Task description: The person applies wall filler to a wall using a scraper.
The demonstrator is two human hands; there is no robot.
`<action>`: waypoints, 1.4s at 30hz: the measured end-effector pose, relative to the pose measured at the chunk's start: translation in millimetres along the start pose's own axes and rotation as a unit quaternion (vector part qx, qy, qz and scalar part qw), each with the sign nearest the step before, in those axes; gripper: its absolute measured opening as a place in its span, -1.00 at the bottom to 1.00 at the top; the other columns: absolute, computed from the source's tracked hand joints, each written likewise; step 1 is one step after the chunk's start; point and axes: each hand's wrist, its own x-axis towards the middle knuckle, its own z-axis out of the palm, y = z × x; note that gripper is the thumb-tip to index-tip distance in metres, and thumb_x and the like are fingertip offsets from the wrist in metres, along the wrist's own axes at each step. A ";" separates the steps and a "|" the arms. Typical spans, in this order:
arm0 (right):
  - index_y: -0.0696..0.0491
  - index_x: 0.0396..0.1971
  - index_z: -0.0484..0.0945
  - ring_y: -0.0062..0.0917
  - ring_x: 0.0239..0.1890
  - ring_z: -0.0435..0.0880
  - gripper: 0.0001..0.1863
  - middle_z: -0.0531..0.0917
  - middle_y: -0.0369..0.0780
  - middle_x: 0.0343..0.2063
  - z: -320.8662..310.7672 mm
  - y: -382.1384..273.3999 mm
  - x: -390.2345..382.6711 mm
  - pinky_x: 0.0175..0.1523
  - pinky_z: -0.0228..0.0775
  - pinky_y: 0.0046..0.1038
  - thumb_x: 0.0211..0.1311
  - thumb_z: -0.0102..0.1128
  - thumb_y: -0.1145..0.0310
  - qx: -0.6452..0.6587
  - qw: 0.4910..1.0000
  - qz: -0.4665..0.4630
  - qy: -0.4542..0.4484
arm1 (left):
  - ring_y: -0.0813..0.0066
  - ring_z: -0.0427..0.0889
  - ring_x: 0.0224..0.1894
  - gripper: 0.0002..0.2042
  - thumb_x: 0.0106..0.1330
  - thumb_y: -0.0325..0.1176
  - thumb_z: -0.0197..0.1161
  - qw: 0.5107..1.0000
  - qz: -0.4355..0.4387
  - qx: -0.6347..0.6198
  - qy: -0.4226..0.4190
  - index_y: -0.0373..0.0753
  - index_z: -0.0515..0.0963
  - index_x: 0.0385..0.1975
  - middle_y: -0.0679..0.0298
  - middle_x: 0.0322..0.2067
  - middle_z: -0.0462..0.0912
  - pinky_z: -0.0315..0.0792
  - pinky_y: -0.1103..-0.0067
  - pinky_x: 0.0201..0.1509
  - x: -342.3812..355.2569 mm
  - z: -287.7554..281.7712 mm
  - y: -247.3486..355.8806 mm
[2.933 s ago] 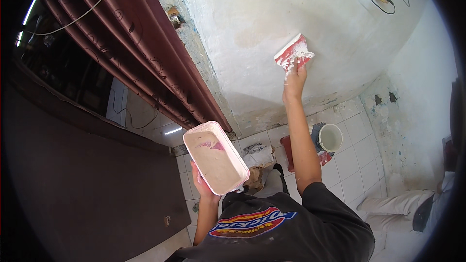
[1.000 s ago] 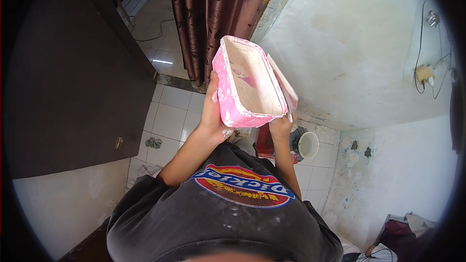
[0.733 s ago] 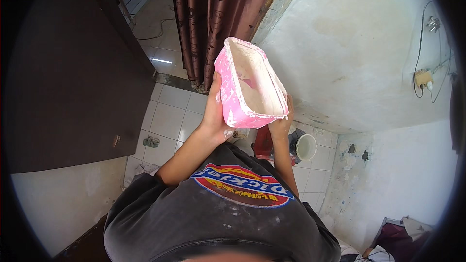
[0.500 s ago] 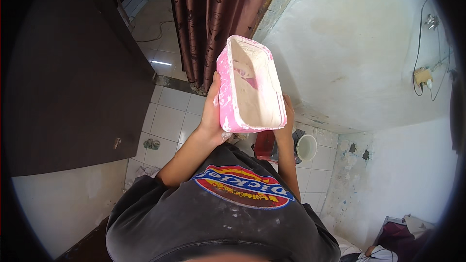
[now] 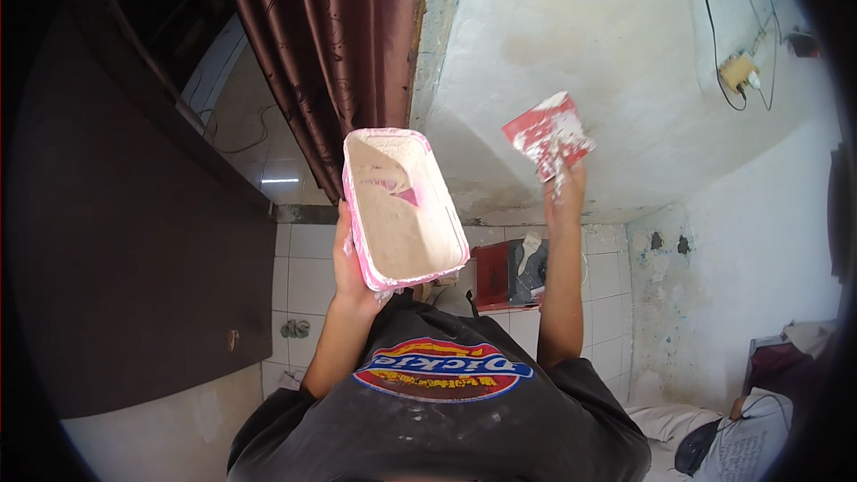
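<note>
A pink rectangular tub (image 5: pixel 436 205), its rim and walls coated with whitish putty, tilts so that its inside shows. Smooth putty lies in it, with a bare pink patch near the middle. My left hand (image 5: pixel 350 263) grips the tub by its left side, and the fingers underneath are hidden. Raised out to the right, my right hand (image 5: pixel 566 201) is closed round the narrow end of a red putty spreader (image 5: pixel 536 128), which is smeared with white putty. The spreader is apart from the tub, with the wall behind it in view.
Ahead and right rises a patchy pale wall (image 5: pixel 625 62) with a socket block (image 5: pixel 739 71) and cords. A brown curtain (image 5: pixel 330 36) hangs ahead; a dark door (image 5: pixel 134 259) stands left. On the tiled floor sits a red and black box (image 5: pixel 493 275) with a whitish tool (image 5: pixel 529 250) on it.
The tub has moved left and nearer to me. My right hand has come out from behind it to the right, and the red putty spreader now shows in it.
</note>
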 end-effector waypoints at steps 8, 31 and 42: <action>0.27 -0.06 0.45 -0.26 -0.03 0.53 -0.70 0.58 -0.01 -0.12 2.6 -33.2 101.4 0.07 0.31 -0.31 0.35 -0.02 0.36 -0.446 0.852 -0.240 0.135 | 0.20 0.55 0.08 -0.45 0.44 0.08 -0.13 1.000 -0.002 0.009 0.016 -0.22 0.29 0.22 0.11 0.11 0.48 0.46 0.30 0.13 2.4 -6.0 3.0; 0.10 0.14 0.43 -0.08 0.04 0.43 -0.59 0.46 0.00 0.05 82.4 10.3 75.0 0.13 0.31 -0.15 0.30 -0.01 0.37 -0.626 0.701 -0.332 0.085 | 0.24 0.52 0.09 -0.45 0.45 0.08 -0.15 0.998 0.021 0.042 0.036 -0.23 0.27 0.22 0.13 0.11 0.47 0.42 0.34 0.15 6.1 -16.1 5.7; 0.19 -0.16 0.52 -0.60 -0.46 0.51 -0.76 0.64 -0.13 -0.44 77.1 -55.5 7.0 -0.30 0.38 -0.55 0.23 0.19 0.40 -0.277 0.924 -0.125 -0.230 | 0.29 0.54 0.07 -0.50 0.44 0.03 -0.10 0.993 0.047 0.107 0.031 -0.19 0.30 0.20 0.15 0.07 0.50 0.42 0.37 0.17 3.2 -1.0 15.6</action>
